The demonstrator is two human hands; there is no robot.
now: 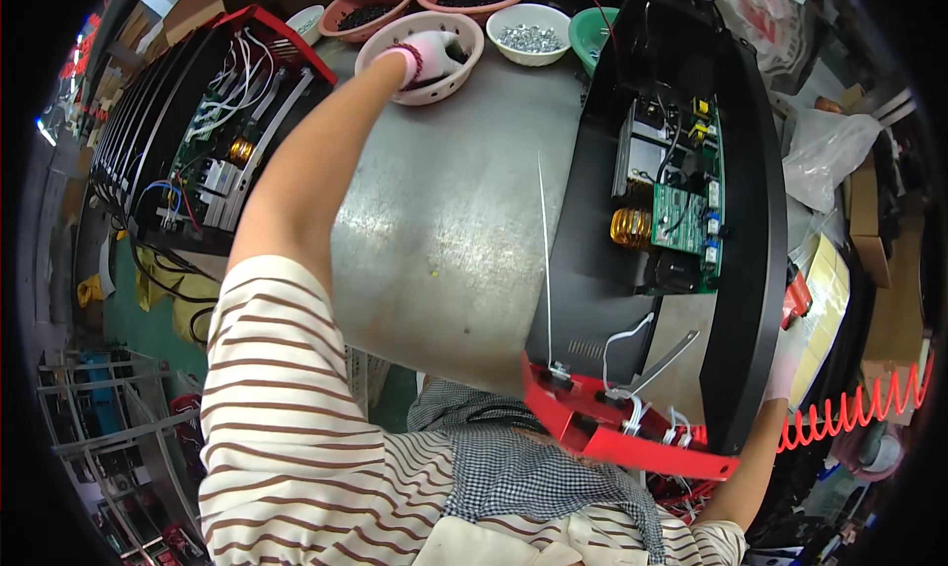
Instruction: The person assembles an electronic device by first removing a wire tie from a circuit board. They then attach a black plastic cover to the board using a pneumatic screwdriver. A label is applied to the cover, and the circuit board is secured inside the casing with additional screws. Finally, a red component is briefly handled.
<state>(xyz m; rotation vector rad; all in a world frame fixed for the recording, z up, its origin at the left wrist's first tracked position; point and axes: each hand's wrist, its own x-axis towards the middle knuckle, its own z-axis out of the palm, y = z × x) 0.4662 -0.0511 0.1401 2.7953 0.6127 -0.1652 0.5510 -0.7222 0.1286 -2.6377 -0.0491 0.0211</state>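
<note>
My left hand (432,56), in a pale glove with a dark red cuff, reaches into a pink bowl (471,38) at the far side of the metal table. Its fingers curl down among dark small pieces; what they pinch is hidden. Over at the right, my gloved right hand (783,370) shows only in part past the black housing's edge, around a red hand-held tool (796,299). Between my arms lies the open black housing (592,260), with a green circuit board (677,218), a copper coil (630,227) and a red end panel (632,447).
Beside the pink bowl stand a white bowl of silvery screws (530,39), a green bowl (585,44) and reddish bowls (367,11) of dark pieces. More black housings (188,131) stand at left. A red coiled hose (854,408) and a cardboard box (869,220) are at right.
</note>
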